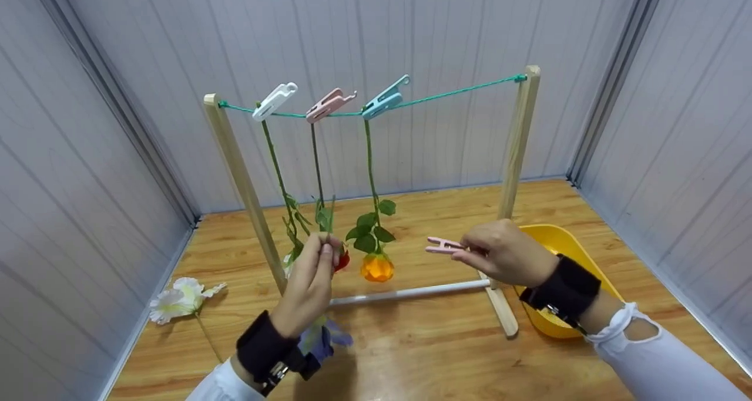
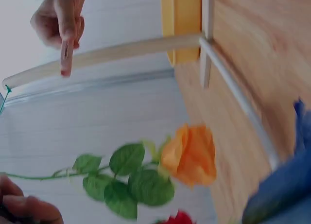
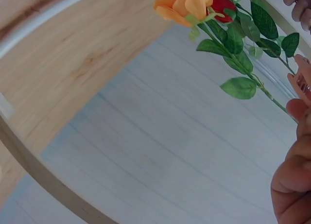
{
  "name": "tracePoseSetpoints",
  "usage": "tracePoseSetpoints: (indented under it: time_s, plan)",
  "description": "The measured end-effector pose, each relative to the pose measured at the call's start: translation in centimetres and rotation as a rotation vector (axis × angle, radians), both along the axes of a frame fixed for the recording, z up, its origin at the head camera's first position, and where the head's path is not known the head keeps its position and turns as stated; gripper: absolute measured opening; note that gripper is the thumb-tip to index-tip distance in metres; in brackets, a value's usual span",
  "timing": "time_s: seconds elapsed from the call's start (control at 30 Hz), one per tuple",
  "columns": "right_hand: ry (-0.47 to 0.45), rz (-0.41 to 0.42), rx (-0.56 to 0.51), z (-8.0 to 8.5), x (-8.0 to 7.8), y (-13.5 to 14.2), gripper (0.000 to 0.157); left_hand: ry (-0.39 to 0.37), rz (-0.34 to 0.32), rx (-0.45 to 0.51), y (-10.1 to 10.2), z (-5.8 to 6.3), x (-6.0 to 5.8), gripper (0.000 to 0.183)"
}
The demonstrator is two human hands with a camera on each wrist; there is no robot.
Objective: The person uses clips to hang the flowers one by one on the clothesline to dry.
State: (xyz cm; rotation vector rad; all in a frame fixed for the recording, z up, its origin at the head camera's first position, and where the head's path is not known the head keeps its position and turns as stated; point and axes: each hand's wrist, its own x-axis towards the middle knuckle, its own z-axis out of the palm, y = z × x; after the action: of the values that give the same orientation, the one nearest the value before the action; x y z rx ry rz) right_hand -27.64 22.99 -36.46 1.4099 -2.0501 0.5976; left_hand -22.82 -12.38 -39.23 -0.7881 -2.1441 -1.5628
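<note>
My left hand (image 1: 311, 280) pinches a green stem (image 1: 331, 216), and a blue-purple artificial flower (image 1: 320, 337) hangs head down below that hand. In my right hand (image 1: 511, 254) is a pink clothespin (image 1: 440, 246), held at its rear end and pointing left. Between the hands and a little behind, an orange rose (image 1: 376, 268) hangs from the green line (image 1: 464, 91) under a blue clothespin (image 1: 385, 100). A red flower (image 1: 342, 261), partly behind my left hand, hangs under another pink clothespin (image 1: 328, 106). Under a white clothespin (image 1: 274, 101) hangs a third stem, its bloom mostly hidden.
Wooden posts (image 1: 520, 142) hold up the line, joined low down by a white bar (image 1: 411, 293). At the right, behind my right wrist, stands a yellow basin (image 1: 552, 233). A white flower (image 1: 179, 300) lies on the wooden table (image 1: 435, 348) at left. Pale panels enclose the space.
</note>
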Motion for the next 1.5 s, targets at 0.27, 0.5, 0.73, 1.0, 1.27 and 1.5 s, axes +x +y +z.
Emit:
tracePoseSetpoints:
  time_s: [0.27,0.5,0.73,1.0,1.27,1.5]
  plan:
    - [0.058,-0.041,-0.023,1.7,-1.0,0.4,0.038,-0.158,-0.039,0.136,2.8,0.1,-0.7,0.026]
    - [0.079,-0.067,-0.047,3.1,-1.6,1.1,0.027,-0.180,-0.039,0.195,5.4,0.8,-1.7,0.026]
    - [0.096,-0.102,-0.051,6.0,-2.1,1.4,0.009,-0.222,-0.160,0.273,7.8,1.9,-2.9,0.028]
    - [0.125,-0.164,-0.008,9.5,-2.2,0.9,0.007,-0.275,-0.292,0.398,10.4,3.1,-4.8,0.029]
    - [0.178,-0.213,0.010,11.6,-2.1,0.7,0.008,-0.307,-0.384,0.431,13.1,4.2,-5.3,0.028]
    - [0.190,-0.229,-0.011,13.6,-2.1,0.9,0.008,-0.288,-0.407,0.422,15.0,5.5,-5.7,0.028]
